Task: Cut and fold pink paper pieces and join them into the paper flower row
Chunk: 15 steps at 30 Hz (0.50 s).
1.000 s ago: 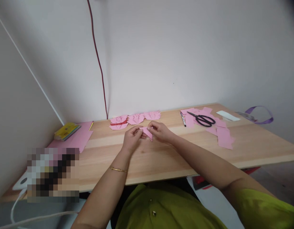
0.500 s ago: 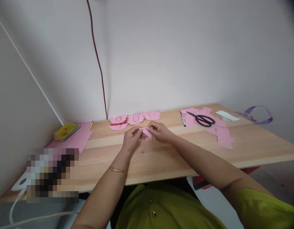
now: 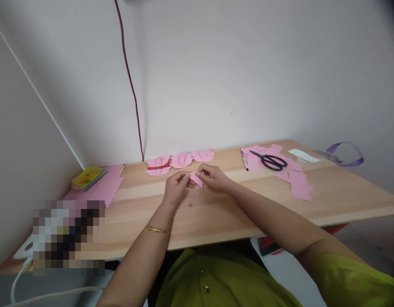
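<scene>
Between my two hands is a small folded piece of pink paper [image 3: 197, 179], held just above the wooden table. My left hand [image 3: 177, 186] pinches its left end between thumb and fingers. On the other side, my right hand [image 3: 213, 177] grips the upper right part, fingers closed on it. Part of the paper is hidden by the fingers. Beyond my hands, by the wall, lies a row of pleated pink paper pieces [image 3: 181, 160], with a red strip [image 3: 158, 166] among the left ones.
Black-handled scissors [image 3: 270, 161] lie on pink paper scraps [image 3: 299, 184] at the right, beside a marker pen [image 3: 244, 162]. A white strip [image 3: 304, 155] and purple ribbon loop [image 3: 353, 163] are farther right. At left, a yellow pack [image 3: 88, 178] rests on pink sheets [image 3: 109, 187]. A blurred patch covers the near left.
Both hands keep hold of the pink paper in nearly the same place, with only slight finger movement. The view has shifted very slightly.
</scene>
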Each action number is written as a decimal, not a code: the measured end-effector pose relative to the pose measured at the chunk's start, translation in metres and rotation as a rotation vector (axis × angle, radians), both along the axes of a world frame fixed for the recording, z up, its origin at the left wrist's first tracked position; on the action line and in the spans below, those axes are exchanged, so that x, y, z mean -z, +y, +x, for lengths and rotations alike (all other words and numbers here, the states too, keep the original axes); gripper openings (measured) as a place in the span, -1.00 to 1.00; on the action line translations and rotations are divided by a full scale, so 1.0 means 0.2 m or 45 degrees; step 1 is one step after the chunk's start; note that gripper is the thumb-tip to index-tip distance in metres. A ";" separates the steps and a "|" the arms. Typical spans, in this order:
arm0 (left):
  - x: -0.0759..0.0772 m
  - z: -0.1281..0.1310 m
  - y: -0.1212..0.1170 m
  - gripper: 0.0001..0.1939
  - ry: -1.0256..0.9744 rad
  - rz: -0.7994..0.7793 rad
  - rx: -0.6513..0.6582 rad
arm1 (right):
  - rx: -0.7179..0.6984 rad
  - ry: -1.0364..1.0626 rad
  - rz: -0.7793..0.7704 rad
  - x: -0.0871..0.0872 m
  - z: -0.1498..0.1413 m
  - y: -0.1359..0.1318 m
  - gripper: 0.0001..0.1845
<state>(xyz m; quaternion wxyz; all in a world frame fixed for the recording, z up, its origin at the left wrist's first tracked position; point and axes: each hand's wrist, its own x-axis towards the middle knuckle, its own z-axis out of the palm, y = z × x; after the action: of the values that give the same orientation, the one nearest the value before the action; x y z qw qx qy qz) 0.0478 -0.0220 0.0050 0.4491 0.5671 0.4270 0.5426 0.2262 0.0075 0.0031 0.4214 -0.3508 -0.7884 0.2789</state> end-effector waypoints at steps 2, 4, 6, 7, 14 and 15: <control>0.00 0.00 0.00 -0.71 -0.007 -0.003 -0.001 | -0.003 -0.001 0.003 0.00 0.00 0.00 -0.77; 0.01 0.00 0.00 -0.72 -0.008 -0.005 -0.001 | -0.005 -0.002 0.000 -0.01 0.00 0.00 -0.77; 0.02 0.00 0.01 -0.73 -0.002 -0.004 -0.006 | -0.001 -0.006 -0.007 -0.01 0.00 0.00 -0.77; 0.02 0.00 0.01 -0.72 0.004 -0.003 -0.011 | 0.002 -0.008 -0.008 0.00 0.00 0.00 -0.77; 0.01 -0.02 0.01 -0.71 0.060 0.064 -0.028 | -0.007 -0.014 0.006 -0.01 0.00 0.00 -0.78; 0.00 -0.02 0.01 -0.71 0.059 0.075 -0.029 | -0.008 -0.008 0.008 -0.02 0.00 0.00 -0.78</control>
<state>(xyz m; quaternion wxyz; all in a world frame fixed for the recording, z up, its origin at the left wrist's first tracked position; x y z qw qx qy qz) 0.0441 -0.0199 0.0042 0.4159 0.5876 0.4277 0.5467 0.2271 0.0069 0.0070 0.4192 -0.3480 -0.7917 0.2765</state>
